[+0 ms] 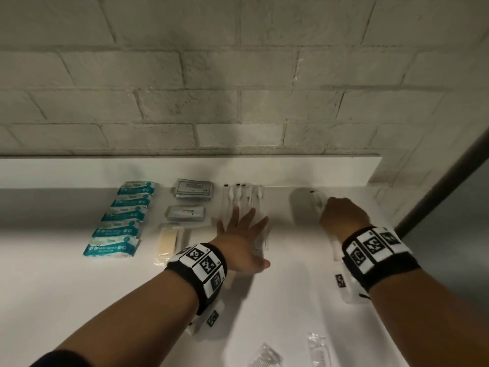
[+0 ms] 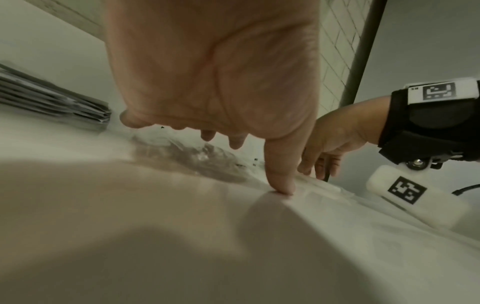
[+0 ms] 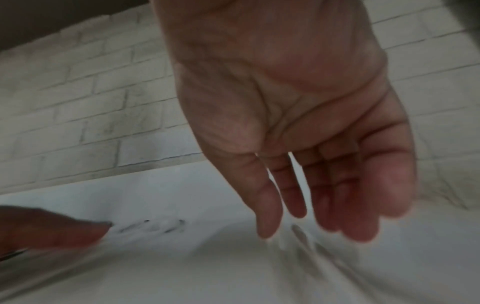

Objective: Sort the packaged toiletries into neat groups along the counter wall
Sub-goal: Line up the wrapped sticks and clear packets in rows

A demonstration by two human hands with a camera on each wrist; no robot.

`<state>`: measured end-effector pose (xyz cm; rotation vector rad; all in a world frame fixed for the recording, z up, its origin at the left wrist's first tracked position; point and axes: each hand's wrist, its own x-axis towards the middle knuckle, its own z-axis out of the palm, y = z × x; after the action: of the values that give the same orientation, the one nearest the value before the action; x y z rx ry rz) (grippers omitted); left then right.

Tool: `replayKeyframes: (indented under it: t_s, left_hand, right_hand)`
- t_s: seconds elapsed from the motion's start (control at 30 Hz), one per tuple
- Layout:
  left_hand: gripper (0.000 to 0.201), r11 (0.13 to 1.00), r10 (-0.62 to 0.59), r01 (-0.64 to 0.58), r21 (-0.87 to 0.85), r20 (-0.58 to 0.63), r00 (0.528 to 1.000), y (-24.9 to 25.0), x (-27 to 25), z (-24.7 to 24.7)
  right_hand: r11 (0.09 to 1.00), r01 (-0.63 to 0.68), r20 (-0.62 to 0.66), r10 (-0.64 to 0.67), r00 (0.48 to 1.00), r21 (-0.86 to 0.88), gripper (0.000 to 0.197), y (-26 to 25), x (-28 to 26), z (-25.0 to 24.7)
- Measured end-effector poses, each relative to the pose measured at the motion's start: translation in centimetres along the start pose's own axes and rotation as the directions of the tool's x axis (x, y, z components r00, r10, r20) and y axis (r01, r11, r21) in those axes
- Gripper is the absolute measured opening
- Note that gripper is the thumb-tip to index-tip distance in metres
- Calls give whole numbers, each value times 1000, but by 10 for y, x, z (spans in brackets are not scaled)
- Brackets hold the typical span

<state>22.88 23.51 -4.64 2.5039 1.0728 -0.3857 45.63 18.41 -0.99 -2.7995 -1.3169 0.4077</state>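
Pressing flat with fingers spread, the left hand (image 1: 244, 235) pins the clear-wrapped toothbrushes (image 1: 242, 201) by the counter wall, likely to square the group up. To the right, the right hand (image 1: 341, 217) reaches down with straight, close-set fingers toward a blurred clear packet (image 1: 308, 205); whether it touches is unclear. Teal wipes (image 1: 120, 221) line the left, while loose packets (image 1: 316, 348) are cut off at the near edge.

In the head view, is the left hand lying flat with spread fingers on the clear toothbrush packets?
Yes: the left hand lies with fingers straight and spread over the clear toothbrush packets by the counter wall.
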Motion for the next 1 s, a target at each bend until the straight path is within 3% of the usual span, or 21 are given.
replayKeyframes:
  t_s: [0.07,0.17,0.23,0.27,0.33,0.47,0.67,0.83,1.0]
  left_hand:
    - [98,1000,-3,2,27,48,999,3,0,-1]
    - [96,999,-8,6,32,63,998,5,0,-3]
    - [96,999,-7,5,40,59,998,4,-1,-4]
    - [96,999,-8,6,41,54,999,4,-1,-3]
    - [97,999,-16,14,45,42,999,4,0,-3]
    - [99,998,-27,25,64,26,999,5,3,-1]
    - [99,997,-22,19,71,34,999,5,3,-1]
    - [99,998,-23,20,64,48,999,5,3,-1]
    - [104,998,-23,25,55,-38,999,6,-8,-1]
  right_hand:
    - [998,59,125,-54,991,-31,38,4,-1,-1]
    - [989,149,193,-145,971,-5,40,-12,-2,2]
    - [985,167,196,-172,965,43,22,-30,-2,6]
    - [979,188,184,-200,963,79,4,-40,-3,7]
    - [969,224,132,-236,963,103,28,-58,4,17]
    - [949,285,121,-301,946,135,39,-84,14,30]
    - [940,236,187,-285,940,245,14,-84,14,30]
    - [936,217,169,-270,948,278,9,-82,9,28]
    - [830,9,238,-170,956,557,19,-60,1,25]
